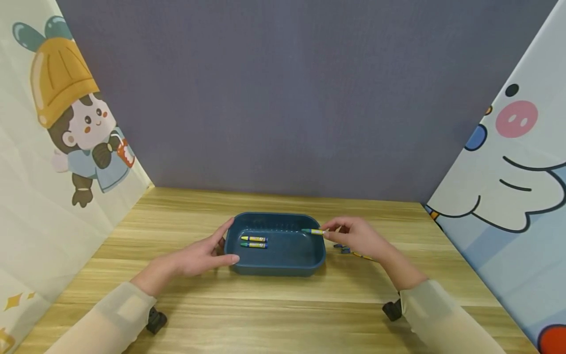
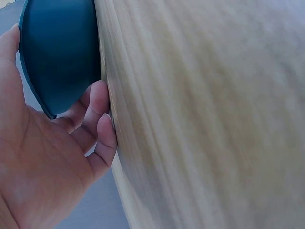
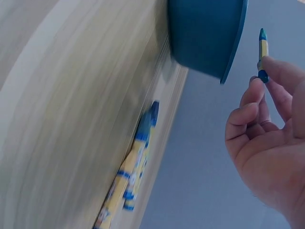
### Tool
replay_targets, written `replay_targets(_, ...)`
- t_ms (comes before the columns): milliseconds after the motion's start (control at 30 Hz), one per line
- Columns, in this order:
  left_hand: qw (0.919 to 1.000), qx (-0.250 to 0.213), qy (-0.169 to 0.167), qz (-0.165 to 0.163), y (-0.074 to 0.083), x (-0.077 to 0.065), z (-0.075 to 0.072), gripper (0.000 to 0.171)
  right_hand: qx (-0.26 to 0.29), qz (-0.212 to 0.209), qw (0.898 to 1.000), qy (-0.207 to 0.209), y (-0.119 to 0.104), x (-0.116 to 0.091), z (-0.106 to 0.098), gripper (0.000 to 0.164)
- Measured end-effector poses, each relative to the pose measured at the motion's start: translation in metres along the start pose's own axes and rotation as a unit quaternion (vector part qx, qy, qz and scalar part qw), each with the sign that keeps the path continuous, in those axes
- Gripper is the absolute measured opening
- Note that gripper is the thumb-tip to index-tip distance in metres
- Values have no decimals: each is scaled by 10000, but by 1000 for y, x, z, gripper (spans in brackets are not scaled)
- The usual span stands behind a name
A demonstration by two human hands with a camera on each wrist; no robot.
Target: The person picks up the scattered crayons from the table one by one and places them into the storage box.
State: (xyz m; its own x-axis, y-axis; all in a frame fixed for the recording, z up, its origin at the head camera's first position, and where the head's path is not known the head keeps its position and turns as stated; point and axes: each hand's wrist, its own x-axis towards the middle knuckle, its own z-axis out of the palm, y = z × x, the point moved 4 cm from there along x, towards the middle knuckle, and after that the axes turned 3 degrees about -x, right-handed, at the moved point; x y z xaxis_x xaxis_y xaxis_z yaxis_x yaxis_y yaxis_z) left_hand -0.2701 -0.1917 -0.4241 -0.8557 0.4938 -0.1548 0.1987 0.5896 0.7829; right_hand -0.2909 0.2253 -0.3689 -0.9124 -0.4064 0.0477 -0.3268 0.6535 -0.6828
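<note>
A dark blue plastic tray [image 1: 278, 271] sits on the table. My left hand [image 1: 199, 255] holds its left end, thumb over the near rim and index finger by the far corner. In the left wrist view, the other fingers of the left hand [image 2: 52, 157] curl low beside the tray wall [image 2: 62, 52]. A yellow crayon [image 1: 254, 239] and a green crayon [image 1: 254, 245] lie side by side inside. My right hand [image 1: 355, 236] pinches another green crayon [image 3: 263, 50] by its rear end, its tip pointing left over the tray's right side.
Several crayons [image 3: 126, 176] lie on the wooden table [image 1: 274, 314] just right of the tray, partly hidden under the right hand in the head view. A grey panel [image 1: 283, 98] stands behind the table, with printed cloths [image 1: 26, 196] at both sides.
</note>
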Motion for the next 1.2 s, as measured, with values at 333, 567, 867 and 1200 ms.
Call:
replay_targets(333, 10000, 51, 4, 9, 0, 0, 0, 108, 160, -227, 9995, -119, -24, 17, 24, 17)
replay_targets(567, 10000, 11, -26, 9, 1, 0, 1, 108, 113, -426, 9989, -159, -39, 25, 40, 17)
replay_targets(867, 10000, -3, -26, 17, 2, 1, 1, 107, -68, -547, 9979, -326, -53, 37, 61, 18)
replay_targets(1200, 10000, 26, -19, 62, 0, 1, 1, 107, -41, -503, 9980, -388, -57, 48, 80, 19)
